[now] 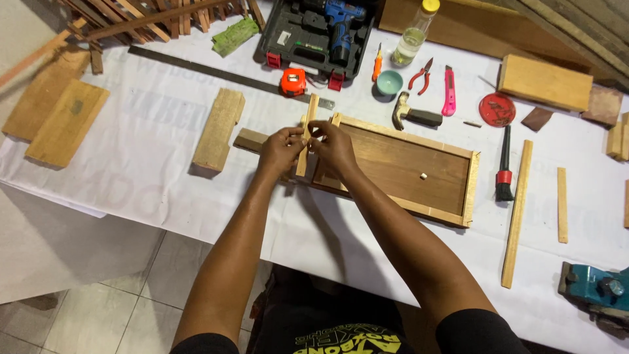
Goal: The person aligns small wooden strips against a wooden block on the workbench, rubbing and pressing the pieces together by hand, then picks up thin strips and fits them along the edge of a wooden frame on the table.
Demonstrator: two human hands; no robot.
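A pale, narrow wooden strip (pixel 306 134) stands across the short end of the dark-bottomed tray frame (pixel 419 141). Left hand (pixel 280 151) and right hand (pixel 334 147) both pinch it, fingers closed. Just beyond the grip lies a hammer (pixel 414 115); left, a wood block (pixel 217 128).

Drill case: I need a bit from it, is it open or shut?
Open: the drill case has its lid back, with the blue drill lying exposed inside.

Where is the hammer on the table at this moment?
In the head view the hammer lies on the white table cover, just beyond the far edge of the wooden frame, between the small teal bowl and the pink utility knife.
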